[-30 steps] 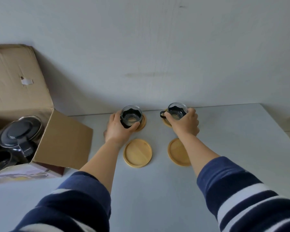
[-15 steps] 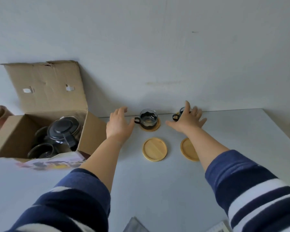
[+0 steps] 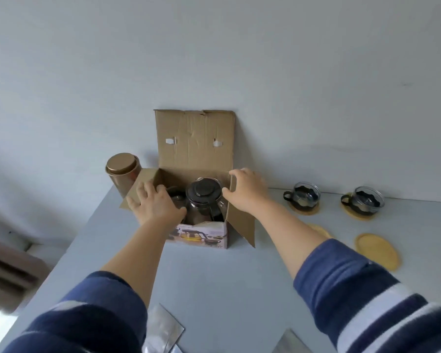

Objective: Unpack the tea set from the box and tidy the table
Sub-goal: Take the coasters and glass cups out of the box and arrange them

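An open cardboard box (image 3: pixel 195 141) stands at the back of the grey table (image 3: pixel 227 281), its lid flap upright against the wall. Inside it sits a glass teapot with a black lid (image 3: pixel 204 197), and a dark cup (image 3: pixel 176 197) shows beside it on the left. My left hand (image 3: pixel 154 206) hovers with spread fingers over the box's left side, above the cup. My right hand (image 3: pixel 245 191) is at the box's right edge beside the teapot, fingers curled, holding nothing. Two glass cups (image 3: pixel 303 196) (image 3: pixel 364 200) rest on wooden coasters to the right.
A copper-coloured tin (image 3: pixel 122 171) stands left of the box by the wall. Two bare wooden coasters (image 3: pixel 377 250) (image 3: pixel 320 231) lie right of my right arm. Silver foil packets (image 3: pixel 163 329) (image 3: pixel 290 343) lie at the near table edge. A brown object is off the table's left edge.
Both hands let go of the two cups on their coasters and moved left to the box. The view swung left, bringing the box to the centre.
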Motion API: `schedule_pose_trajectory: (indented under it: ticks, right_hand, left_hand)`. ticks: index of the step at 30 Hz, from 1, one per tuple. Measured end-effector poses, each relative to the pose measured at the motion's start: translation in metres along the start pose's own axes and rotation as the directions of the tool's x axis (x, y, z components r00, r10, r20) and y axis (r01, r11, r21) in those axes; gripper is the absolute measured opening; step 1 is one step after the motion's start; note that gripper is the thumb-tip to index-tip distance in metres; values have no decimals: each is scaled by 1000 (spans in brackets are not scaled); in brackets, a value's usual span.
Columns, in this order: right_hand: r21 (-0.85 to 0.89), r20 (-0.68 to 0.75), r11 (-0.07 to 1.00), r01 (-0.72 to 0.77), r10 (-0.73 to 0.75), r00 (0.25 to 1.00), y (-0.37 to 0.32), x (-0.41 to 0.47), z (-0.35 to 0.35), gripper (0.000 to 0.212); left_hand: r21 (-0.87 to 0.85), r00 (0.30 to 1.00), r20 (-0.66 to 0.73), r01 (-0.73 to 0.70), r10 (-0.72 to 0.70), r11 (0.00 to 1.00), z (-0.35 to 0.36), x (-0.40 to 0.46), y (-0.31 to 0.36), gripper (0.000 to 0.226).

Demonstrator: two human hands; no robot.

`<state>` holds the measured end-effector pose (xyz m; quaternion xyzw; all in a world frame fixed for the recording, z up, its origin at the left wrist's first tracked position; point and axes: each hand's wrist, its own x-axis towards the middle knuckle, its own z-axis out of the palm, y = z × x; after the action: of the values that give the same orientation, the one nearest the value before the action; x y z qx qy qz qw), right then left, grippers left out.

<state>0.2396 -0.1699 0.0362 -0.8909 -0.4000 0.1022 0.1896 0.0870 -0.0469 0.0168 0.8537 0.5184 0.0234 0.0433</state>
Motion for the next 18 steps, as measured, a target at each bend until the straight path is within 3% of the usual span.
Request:
schedule_pose_trajectory:
  ticks: [4, 8, 10, 13, 18]
  right_hand:
    - [-33, -21, 979, 203, -204, 979, -46, 21, 23, 48]
    - [-255, 87, 928, 271, -257, 962, -82, 42, 50, 51]
    - [-403, 153, 877, 262, -218, 964, -97, 53, 62, 54]
    - [-546, 266, 816, 191, -47, 963, -117, 68, 78, 62]
    - [-671, 301, 737, 86, 164, 939, -135, 88, 105, 65]
  left_hand:
    - [-144, 991, 130, 1, 18, 990, 11, 10, -32, 100]
    - [-308, 989, 84, -93, 125, 947, 21, 5, -50, 99]
    - [-358, 988, 32, -129, 150, 925, 23, 3, -51, 94]
    - [-394, 988, 6, -141, 156, 908, 27, 6, -52, 91]
    - [-378, 992, 20, -104, 121, 920, 32, 10, -54, 96]
